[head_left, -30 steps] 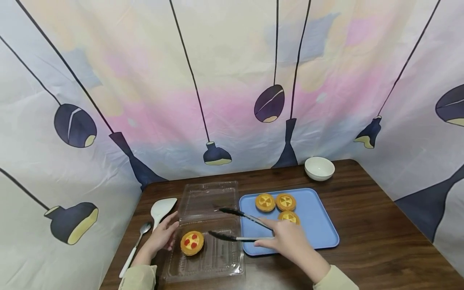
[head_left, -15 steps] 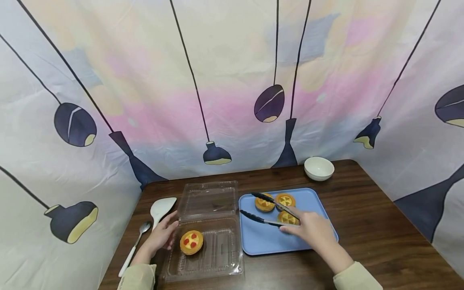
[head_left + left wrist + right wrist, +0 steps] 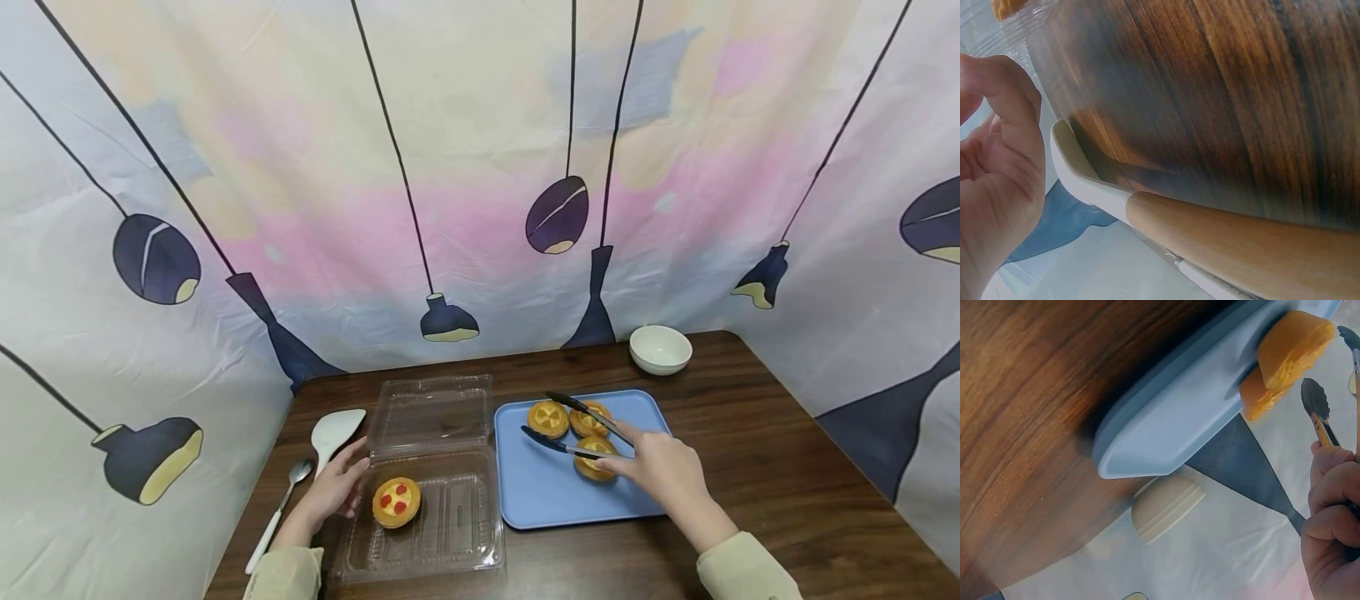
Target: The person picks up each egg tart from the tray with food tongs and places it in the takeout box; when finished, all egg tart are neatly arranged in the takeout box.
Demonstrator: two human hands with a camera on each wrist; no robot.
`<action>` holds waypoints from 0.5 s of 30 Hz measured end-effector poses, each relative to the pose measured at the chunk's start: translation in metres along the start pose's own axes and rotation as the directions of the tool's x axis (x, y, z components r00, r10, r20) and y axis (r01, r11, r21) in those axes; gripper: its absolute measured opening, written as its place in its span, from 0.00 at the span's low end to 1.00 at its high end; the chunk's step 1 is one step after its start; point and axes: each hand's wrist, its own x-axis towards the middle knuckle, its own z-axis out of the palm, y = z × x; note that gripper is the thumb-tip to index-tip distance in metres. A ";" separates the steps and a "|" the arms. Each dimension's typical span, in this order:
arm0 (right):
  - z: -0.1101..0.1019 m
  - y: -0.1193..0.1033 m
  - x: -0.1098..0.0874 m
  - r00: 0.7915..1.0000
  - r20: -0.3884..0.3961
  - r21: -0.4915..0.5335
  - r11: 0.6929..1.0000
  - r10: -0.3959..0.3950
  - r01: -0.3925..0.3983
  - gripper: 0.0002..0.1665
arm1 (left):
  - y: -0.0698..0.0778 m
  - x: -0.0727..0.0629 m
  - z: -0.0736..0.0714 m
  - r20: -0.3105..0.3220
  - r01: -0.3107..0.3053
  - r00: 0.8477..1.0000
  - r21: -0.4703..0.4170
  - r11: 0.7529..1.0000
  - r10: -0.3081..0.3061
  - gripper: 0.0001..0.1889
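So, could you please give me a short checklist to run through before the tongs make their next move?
1. Right hand holding the tongs: ok.
2. Tongs spread, tips apart: ok.
3. Tongs gripping something: not ok; all three yellow tarts are on the blue tray.
4. Clear container open, lid folded back: ok.
5. Space beside the red-dotted tart: ok.
6. Left hand steadying the container: cannot tell; it is beside the edge, contact unclear.
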 end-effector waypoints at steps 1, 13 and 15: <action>0.001 0.001 0.000 1.000 0.000 -0.001 1.000 0.003 -0.003 0.46 | 0.000 0.000 0.000 0.000 0.000 1.000 0.001 1.000 0.000 0.28; 0.005 0.004 0.003 1.000 0.004 -0.022 1.000 -0.006 0.006 0.47 | -0.001 0.001 0.000 -0.011 0.010 1.000 0.004 1.000 -0.010 0.27; 0.005 0.004 0.004 1.000 0.003 -0.023 1.000 -0.007 0.008 0.46 | -0.001 0.001 0.000 -0.011 0.011 1.000 0.006 1.000 -0.011 0.27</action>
